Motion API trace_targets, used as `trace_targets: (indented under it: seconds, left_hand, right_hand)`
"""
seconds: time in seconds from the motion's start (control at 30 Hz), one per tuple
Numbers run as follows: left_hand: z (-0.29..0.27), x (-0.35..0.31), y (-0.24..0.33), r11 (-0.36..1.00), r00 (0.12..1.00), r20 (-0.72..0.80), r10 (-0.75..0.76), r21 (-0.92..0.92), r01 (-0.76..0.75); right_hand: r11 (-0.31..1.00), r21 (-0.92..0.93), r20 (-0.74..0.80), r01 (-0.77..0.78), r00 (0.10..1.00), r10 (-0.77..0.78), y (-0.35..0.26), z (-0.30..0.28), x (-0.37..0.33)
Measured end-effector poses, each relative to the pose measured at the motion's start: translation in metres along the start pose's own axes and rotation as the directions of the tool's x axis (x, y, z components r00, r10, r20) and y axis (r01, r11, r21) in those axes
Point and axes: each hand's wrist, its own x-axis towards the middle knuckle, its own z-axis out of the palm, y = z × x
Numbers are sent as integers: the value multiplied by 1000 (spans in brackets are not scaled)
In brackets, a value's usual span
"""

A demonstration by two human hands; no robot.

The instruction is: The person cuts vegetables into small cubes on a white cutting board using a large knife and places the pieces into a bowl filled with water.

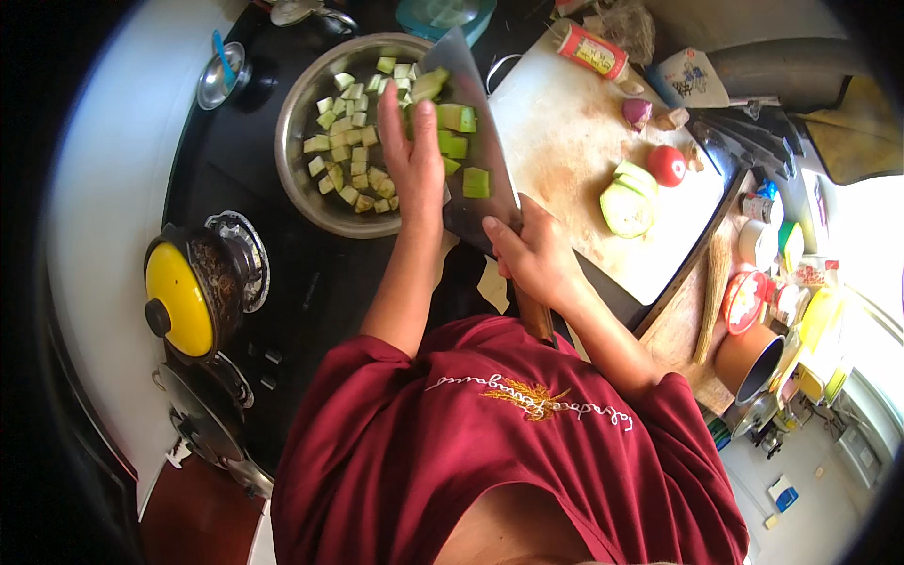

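Observation:
My right hand grips the wooden handle of a cleaver, whose broad blade tilts over the right side of a metal bowl. Several green-skinned vegetable pieces, which look like eggplant, lie on the blade. Beside them is my left hand, its fingers stretched out along the blade's left side above the bowl. Pale vegetable cubes are scattered across the bowl's bottom. To the right, thick slices of the same vegetable rest on a white cutting board.
A tomato, a piece of red onion and a red-labelled bottle are on the board's far right. At left stand a yellow-lidded pot and a small metal dish. Beyond the board are knives, jars and a saucepan.

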Motion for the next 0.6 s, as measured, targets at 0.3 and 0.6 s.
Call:
trace_targets:
  seconds: [0.3, 0.6]
  left_hand:
    - [-22, 13, -4, 773, 819, 229, 527, 272, -573]
    - [-94, 43, -8, 789, 906, -2, 424, 492, -368]
  right_hand:
    - [995, 103, 82, 2, 997, -11, -20, 27, 16]
    - [997, 35, -67, 69, 996, -66, -11, -18, -21]
